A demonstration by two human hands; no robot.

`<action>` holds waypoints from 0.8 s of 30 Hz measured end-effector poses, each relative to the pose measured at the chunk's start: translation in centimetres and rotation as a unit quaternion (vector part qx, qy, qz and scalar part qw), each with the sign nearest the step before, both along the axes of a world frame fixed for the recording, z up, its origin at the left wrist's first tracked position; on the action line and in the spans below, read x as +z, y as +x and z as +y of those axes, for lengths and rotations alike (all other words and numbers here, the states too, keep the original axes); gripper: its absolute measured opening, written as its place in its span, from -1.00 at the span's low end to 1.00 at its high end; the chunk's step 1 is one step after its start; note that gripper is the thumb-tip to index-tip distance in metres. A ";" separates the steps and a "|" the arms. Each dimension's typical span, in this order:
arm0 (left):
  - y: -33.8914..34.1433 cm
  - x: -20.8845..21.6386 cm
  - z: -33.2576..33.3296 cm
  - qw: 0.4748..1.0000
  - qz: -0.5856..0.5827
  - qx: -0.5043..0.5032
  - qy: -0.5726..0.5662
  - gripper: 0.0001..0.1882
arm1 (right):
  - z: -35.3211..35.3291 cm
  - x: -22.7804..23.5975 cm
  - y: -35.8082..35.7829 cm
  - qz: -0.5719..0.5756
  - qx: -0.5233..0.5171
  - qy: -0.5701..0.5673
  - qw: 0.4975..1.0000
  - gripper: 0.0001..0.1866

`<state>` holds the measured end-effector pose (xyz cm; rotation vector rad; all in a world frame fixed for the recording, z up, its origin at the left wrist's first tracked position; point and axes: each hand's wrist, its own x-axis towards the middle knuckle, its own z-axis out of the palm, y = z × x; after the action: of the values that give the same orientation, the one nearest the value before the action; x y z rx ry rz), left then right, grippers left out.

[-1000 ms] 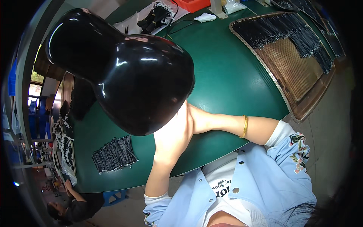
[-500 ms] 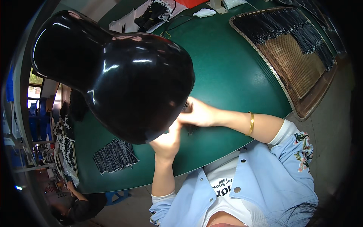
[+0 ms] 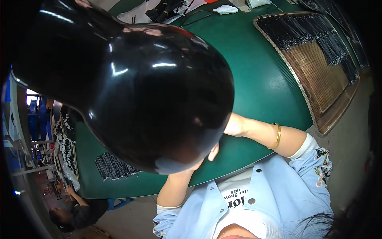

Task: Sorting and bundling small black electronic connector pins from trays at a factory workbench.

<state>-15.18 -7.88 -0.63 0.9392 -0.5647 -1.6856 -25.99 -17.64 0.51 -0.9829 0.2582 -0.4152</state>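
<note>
A large glossy black rounded body with a thick neck [image 3: 159,95] fills the upper left and middle of the head view, between the camera and my hands. Under its lower right edge, my left hand [image 3: 214,152] shows only a fingertip and part of the wrist side. Just right of it, my right hand [image 3: 234,125] shows its back near the wrist, the fingers covered. Whatever either hand holds is hidden. Nearest to my left forearm lies a bundle of thin black cables [image 3: 113,166] on the green table [image 3: 258,99].
A brown woven tray [image 3: 318,75] at the right carries rows of black cables [image 3: 294,30]. At the back are a white crumpled piece [image 3: 225,9] and more dark bundles [image 3: 165,10]. Another person [image 3: 75,211] sits at the lower left, by a tray of cable pieces [image 3: 68,143].
The black body looks larger and reaches further right and down, covering more of my hands. My hands have shifted slightly right. The brown tray sits a little further right in view.
</note>
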 end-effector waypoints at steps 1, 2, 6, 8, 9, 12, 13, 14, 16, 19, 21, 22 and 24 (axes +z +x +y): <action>-0.2 0.2 0.3 0.999 -0.030 0.031 -0.009 -0.80 | 0.2 0.3 -0.3 -0.008 -0.022 -0.032 0.999 -0.67; -0.5 0.8 0.1 0.996 -0.060 0.061 -0.018 -0.81 | 0.0 -0.3 -0.1 -0.009 -0.029 -0.053 0.998 -0.68; -0.8 1.6 0.2 0.988 -0.100 0.112 -0.022 -0.71 | -0.1 -1.1 0.5 0.029 -0.062 -0.110 0.992 -0.69; 0.1 0.6 0.6 0.991 -0.085 0.093 -0.049 -0.63 | -0.2 -0.7 0.3 0.077 -0.074 -0.128 0.986 -0.69; 0.2 0.7 0.6 0.989 -0.087 0.101 -0.056 -0.62 | -0.2 -0.5 0.2 0.101 -0.079 -0.137 0.982 -0.69; 0.6 0.2 0.7 0.988 -0.076 0.122 -0.062 -0.60 | -0.2 -1.0 0.2 0.051 -0.107 -0.167 0.979 -0.70; 0.6 0.5 0.6 0.987 -0.072 0.134 -0.056 -0.60 | -0.2 -2.6 0.8 0.019 -0.127 -0.173 0.977 -0.71; 0.3 1.0 0.5 0.986 -0.067 0.142 -0.054 -0.59 | -0.1 -2.2 0.6 0.009 -0.136 -0.168 0.976 -0.72; 0.0 1.6 0.5 0.987 -0.073 0.134 -0.052 -0.59 | 0.2 -0.7 -0.6 0.011 -0.139 -0.145 0.980 -0.74; 0.5 1.2 1.2 0.982 -0.088 0.162 -0.037 -0.60 | 0.4 -0.6 0.1 0.001 -0.081 -0.074 0.994 -0.71; 0.7 0.9 1.3 0.983 -0.091 0.151 -0.059 -0.62 | 0.4 -0.5 0.2 -0.022 -0.068 -0.043 0.997 -0.69; 0.9 0.8 1.5 0.982 -0.093 0.146 -0.069 -0.62 | 0.4 -0.4 0.5 -0.041 -0.063 -0.030 0.997 -0.68; 0.3 0.3 0.4 0.987 -0.081 0.109 -0.092 -0.64 | -0.2 0.4 -0.6 -0.026 -0.106 -0.084 0.990 -0.67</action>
<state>-14.92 -7.45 -0.33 0.9727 -0.6881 -1.3467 -26.62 -17.83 0.88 -1.1118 0.2861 -0.6641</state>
